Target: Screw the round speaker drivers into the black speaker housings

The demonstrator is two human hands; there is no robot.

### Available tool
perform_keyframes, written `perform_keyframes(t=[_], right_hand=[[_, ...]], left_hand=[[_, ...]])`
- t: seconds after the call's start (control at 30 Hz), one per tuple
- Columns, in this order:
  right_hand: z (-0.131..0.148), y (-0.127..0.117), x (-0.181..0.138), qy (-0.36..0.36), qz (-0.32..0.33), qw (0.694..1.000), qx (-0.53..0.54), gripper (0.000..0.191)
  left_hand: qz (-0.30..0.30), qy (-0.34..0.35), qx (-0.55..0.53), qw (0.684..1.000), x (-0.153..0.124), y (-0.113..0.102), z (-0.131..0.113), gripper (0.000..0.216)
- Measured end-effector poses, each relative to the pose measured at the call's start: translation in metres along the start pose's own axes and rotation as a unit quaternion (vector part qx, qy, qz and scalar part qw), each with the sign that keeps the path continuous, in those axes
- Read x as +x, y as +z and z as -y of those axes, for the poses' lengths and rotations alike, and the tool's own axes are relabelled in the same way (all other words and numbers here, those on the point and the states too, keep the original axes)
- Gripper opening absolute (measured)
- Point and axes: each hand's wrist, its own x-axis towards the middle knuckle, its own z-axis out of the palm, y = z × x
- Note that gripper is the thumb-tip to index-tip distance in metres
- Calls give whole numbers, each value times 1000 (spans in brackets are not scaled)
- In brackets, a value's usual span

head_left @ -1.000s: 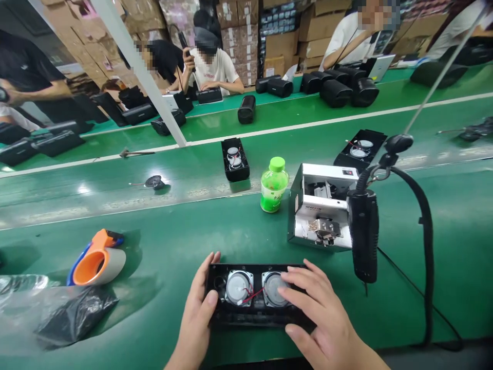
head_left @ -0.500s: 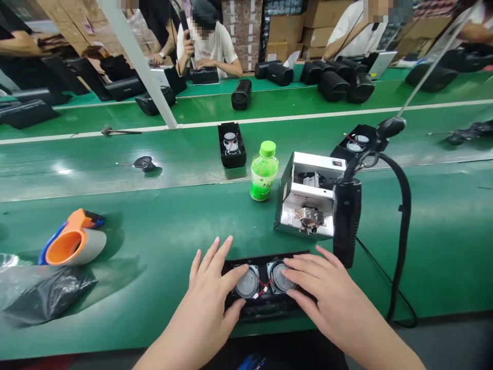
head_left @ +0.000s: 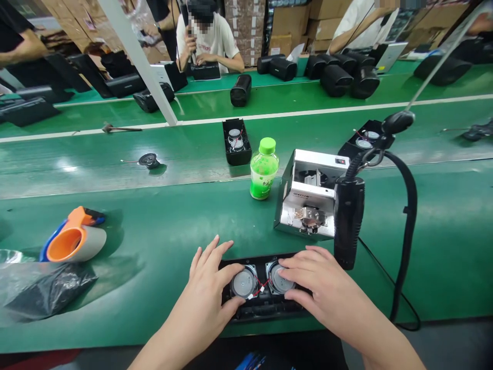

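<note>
An open black speaker housing (head_left: 262, 307) lies at the near edge of the green bench, with two round silver drivers (head_left: 244, 283) side by side and a red and white wire between them. My left hand (head_left: 210, 293) covers its left end, fingers spread, thumb under the left driver. My right hand (head_left: 321, 290) rests on its right end, fingers laid over the right driver (head_left: 276, 280). Both hands press on the housing and hold it in place.
A black electric screwdriver (head_left: 348, 221) hangs on a cable right of the housing, before a silver metal box (head_left: 310, 198). A green bottle (head_left: 263, 169), an orange tape dispenser (head_left: 73, 241) and plastic bags (head_left: 42, 288) are nearby. Other housings (head_left: 236, 141) lie on the conveyor; people work beyond.
A second ago my hands gripped the housing's ends; they have since slid over the drivers. In the last half second little moved apart from a small camera shift.
</note>
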Motion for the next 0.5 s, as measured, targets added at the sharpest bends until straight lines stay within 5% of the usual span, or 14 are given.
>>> perform_keyframes(t=[0.5], right_hand=[[1, 2, -1, 20, -11, 1000, 14, 26]], left_hand=[[4, -9, -23, 1000, 2, 1, -2, 55]])
